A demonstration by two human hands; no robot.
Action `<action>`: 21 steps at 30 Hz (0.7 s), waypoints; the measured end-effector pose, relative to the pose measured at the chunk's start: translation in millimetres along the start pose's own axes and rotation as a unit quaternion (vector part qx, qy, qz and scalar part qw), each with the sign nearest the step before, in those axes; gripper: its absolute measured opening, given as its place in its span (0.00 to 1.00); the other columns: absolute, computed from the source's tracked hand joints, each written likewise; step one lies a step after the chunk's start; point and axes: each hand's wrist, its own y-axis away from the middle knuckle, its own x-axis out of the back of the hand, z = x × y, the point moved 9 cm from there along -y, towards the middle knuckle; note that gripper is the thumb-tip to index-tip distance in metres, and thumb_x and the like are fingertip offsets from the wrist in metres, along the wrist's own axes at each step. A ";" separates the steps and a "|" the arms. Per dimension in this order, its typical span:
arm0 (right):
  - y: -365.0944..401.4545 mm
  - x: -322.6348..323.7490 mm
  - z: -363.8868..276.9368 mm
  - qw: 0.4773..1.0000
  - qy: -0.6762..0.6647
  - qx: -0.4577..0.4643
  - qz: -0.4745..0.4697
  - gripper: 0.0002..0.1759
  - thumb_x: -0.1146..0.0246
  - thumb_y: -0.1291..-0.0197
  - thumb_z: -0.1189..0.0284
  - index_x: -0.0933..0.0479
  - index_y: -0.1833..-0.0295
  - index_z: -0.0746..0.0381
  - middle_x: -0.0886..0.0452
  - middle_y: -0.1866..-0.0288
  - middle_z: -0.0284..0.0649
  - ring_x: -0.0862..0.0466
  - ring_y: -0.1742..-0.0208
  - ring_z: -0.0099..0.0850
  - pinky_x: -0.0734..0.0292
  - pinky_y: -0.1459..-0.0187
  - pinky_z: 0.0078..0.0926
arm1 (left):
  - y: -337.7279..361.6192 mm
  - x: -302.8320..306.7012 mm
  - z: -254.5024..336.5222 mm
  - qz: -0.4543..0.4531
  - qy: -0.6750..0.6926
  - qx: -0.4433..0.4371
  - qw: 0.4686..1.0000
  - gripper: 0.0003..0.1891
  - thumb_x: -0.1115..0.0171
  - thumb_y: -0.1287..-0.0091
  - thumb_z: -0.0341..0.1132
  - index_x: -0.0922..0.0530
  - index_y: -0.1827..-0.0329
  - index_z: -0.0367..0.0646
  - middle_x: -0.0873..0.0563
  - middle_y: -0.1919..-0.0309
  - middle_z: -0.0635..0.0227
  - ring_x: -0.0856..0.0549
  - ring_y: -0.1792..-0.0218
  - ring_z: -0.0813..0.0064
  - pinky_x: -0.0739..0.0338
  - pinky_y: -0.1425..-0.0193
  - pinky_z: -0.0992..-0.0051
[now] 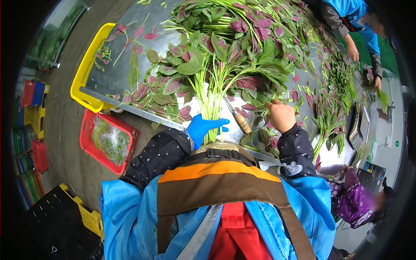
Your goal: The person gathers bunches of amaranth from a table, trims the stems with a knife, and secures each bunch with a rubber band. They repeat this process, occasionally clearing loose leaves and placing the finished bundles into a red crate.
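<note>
Centrally, one bunch of leafy stems (212,97) is held upright over the near edge of the metal table (167,122), its stems clasped together by the blue-gloved left hand (207,129). The bare right hand (281,115) is held with fingers curled beside loose red-and-green leaves; whether anything is pinched cannot be told. Between the two hands, one knife (242,122) with a wooden handle is laid down. Beyond the held bunch, the table is covered by a large heap of greens (264,26), too tangled to be counted. One yellow crate (83,71) and one red crate (88,145) are seen to the left, one clear plastic bag (113,141) of greens being contained in the red one. Two other people are seen at the right, one in blue (366,21), one in purple (356,200).
</note>
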 end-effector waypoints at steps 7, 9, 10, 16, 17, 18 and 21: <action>-31.8 -63.0 -93.7 0.735 -0.670 -0.039 -0.092 0.26 0.38 0.41 0.55 0.24 0.51 0.69 0.19 0.67 0.40 0.22 0.64 0.22 0.27 0.60 0.23 | -4.4 -0.4 -13.2 -0.081 -0.036 0.037 0.995 0.15 0.38 0.39 0.30 0.24 0.50 0.35 0.16 0.62 0.60 0.16 0.63 0.71 0.21 0.55 0.73; -29.8 -45.9 -117.6 0.669 -0.739 -0.020 -0.077 0.21 0.41 0.36 0.60 0.25 0.48 0.68 0.19 0.62 0.36 0.22 0.61 0.22 0.27 0.56 0.21 | 1.0 -2.6 -8.8 -0.078 -0.061 0.034 0.994 0.17 0.38 0.40 0.29 0.24 0.48 0.33 0.16 0.61 0.59 0.16 0.60 0.70 0.21 0.53 0.72; -31.5 -49.7 -123.8 0.676 -0.733 -0.010 -0.074 0.20 0.43 0.35 0.62 0.26 0.47 0.68 0.19 0.59 0.36 0.22 0.59 0.22 0.27 0.55 0.20 | 0.0 -1.1 -8.6 -0.080 -0.055 0.035 0.995 0.17 0.38 0.40 0.28 0.25 0.48 0.33 0.16 0.60 0.58 0.16 0.58 0.69 0.21 0.52 0.72; -29.1 -38.6 -133.9 0.531 -0.843 0.002 -0.080 0.24 0.53 0.29 0.60 0.29 0.41 0.69 0.21 0.47 0.37 0.24 0.48 0.23 0.31 0.44 0.21 | 2.7 -9.7 -8.1 -0.099 0.029 0.054 0.993 0.21 0.39 0.38 0.28 0.29 0.41 0.34 0.20 0.51 0.58 0.19 0.50 0.66 0.22 0.43 0.67; -33.7 -41.1 -135.2 0.514 -0.854 0.011 -0.086 0.24 0.54 0.29 0.59 0.30 0.40 0.68 0.22 0.45 0.37 0.25 0.47 0.23 0.32 0.43 0.21 | -2.2 -1.7 -14.5 -0.092 0.043 0.050 0.994 0.21 0.39 0.37 0.29 0.29 0.41 0.36 0.20 0.50 0.58 0.18 0.51 0.66 0.21 0.45 0.66; -38.0 -43.8 -137.7 0.496 -0.863 0.022 -0.090 0.25 0.54 0.28 0.59 0.31 0.39 0.68 0.23 0.44 0.37 0.25 0.45 0.23 0.33 0.42 0.21 | -5.7 2.6 -14.7 -0.096 0.032 0.032 0.994 0.20 0.38 0.37 0.29 0.29 0.43 0.37 0.20 0.51 0.59 0.18 0.52 0.66 0.21 0.45 0.66; -41.6 -47.6 -142.4 0.473 -0.877 0.014 -0.085 0.26 0.55 0.28 0.58 0.33 0.37 0.67 0.25 0.41 0.37 0.27 0.43 0.24 0.34 0.41 0.21 | -7.5 6.6 -6.5 -0.073 -0.003 0.001 0.997 0.16 0.37 0.39 0.28 0.26 0.48 0.37 0.18 0.58 0.62 0.17 0.56 0.67 0.19 0.50 0.68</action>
